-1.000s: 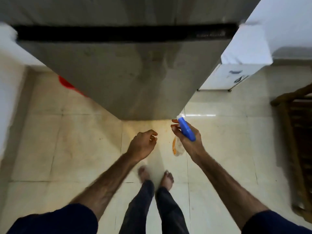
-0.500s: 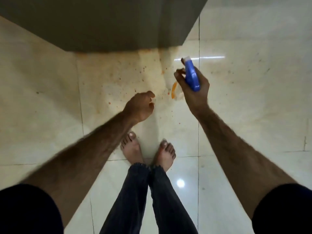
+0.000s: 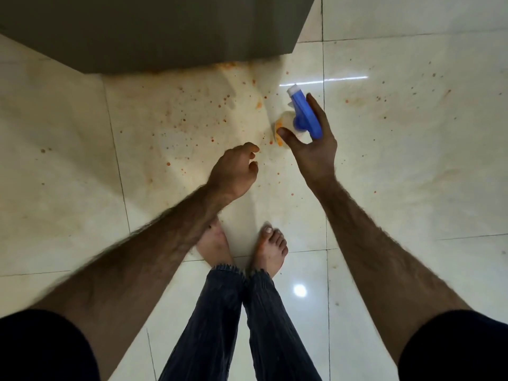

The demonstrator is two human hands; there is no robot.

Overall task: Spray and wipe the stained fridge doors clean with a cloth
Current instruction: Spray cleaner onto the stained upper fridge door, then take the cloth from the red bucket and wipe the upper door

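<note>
The grey fridge door [image 3: 154, 31] fills the top of the head view, seen from above down to its bottom edge. My right hand [image 3: 313, 144] holds a spray bottle [image 3: 303, 114] with a blue trigger head and white nozzle, thumb and fingers loosely round its neck, nozzle pointing toward the fridge. The bottle's clear body with orange liquid shows under the hand. My left hand [image 3: 236, 169] hangs below the fridge edge with fingers loosely curled and holds nothing. No cloth is in view.
The cream tiled floor [image 3: 412, 160] in front of the fridge is spattered with orange-red drops and smears. My bare feet [image 3: 269, 251] stand close together just behind the hands.
The view has tilted down from the fridge front to the floor. My right hand's grip on the bottle has loosened, with fingers spread wider. My left hand has stayed about where it was.
</note>
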